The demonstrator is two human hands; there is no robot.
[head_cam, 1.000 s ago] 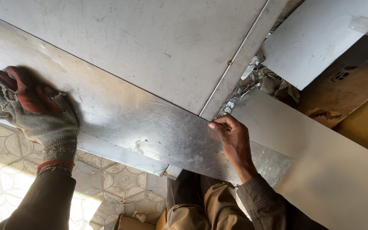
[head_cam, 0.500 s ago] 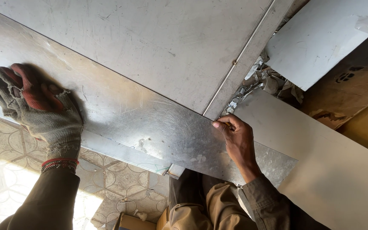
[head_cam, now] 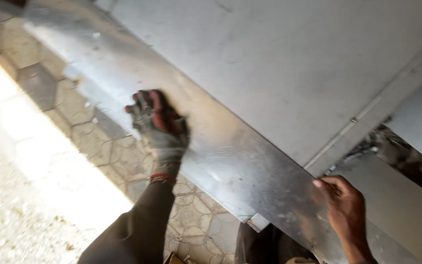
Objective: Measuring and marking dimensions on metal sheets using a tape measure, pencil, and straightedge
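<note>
Your left hand (head_cam: 161, 128) wears a grey knit glove with red palm coating and a red cuff band; it lies palm-down on the long shiny metal strip (head_cam: 230, 166), fingers (head_cam: 142, 105) spread flat and pressing on the sheet — not curled round anything. Your right hand (head_cam: 344, 211) is bare, at the lower right, fingers (head_cam: 324, 184) bent over the strip's far edge with the tips touching the metal; whether they pinch the edge or just rest on it you cannot tell from this view.

The metal strip runs diagonally from upper left to lower right, overhanging the patterned paved floor (head_cam: 98, 142) on its near side. Its far edge lies against a big flat grey sheet (head_cam: 279, 58) that fills the upper middle, the two touching along a straight seam. A small folded tab (head_cam: 258, 222) sticks out of the strip's near edge, between your two arms. A narrow raised rail (head_cam: 367, 117) borders the grey sheet on the right, and beside it another pale panel (head_cam: 401, 205) lies lower right, with a dark gap holding blurred scrap (head_cam: 382, 146) — too smeared to name. Bright sunlight washes out the floor at left. The whole picture is motion-blurred.
</note>
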